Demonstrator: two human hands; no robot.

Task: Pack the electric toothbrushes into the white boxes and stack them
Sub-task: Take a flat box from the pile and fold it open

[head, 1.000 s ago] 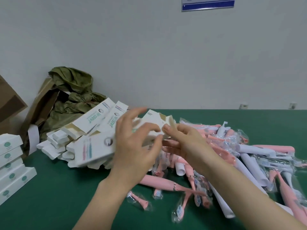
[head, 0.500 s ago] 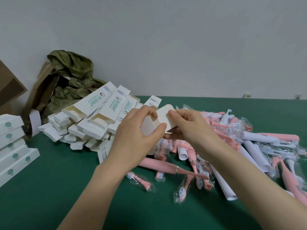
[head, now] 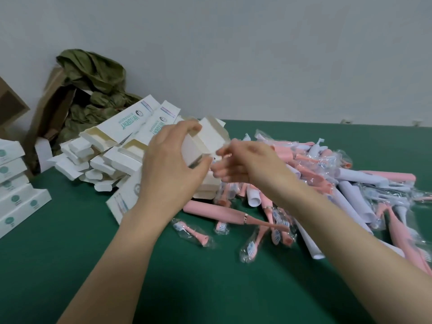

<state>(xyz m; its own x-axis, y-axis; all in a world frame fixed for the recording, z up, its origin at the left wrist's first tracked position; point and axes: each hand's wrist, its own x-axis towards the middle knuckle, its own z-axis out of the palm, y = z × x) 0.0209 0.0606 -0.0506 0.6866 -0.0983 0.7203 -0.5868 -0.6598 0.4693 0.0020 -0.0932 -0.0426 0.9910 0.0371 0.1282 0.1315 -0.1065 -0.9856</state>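
My left hand [head: 173, 167] grips a white box [head: 205, 141] around its body and holds it above the green table [head: 210, 284], open end up with the flaps spread. At that open end my right hand [head: 245, 162] has its blurred fingertips curled and pinches a flap. A long pink electric toothbrush [head: 217, 212] lies on the table just under my hands. Behind it is a heap of pink and white toothbrushes [head: 332, 176] in clear wrappers. Part of the held box is hidden by my left hand.
A pile of unfilled white boxes [head: 121, 134] lies at the back left. Closed white boxes [head: 16, 183] are stacked at the left edge. A brown carton with crumpled green wrap [head: 88, 90] leans on the wall. Bagged brush heads [head: 194, 232] lie loose near my arms.
My left hand has turned the box so that its open end faces up. My right hand has shifted from the flap's face to the box's right edge. The camera has tilted down slightly.
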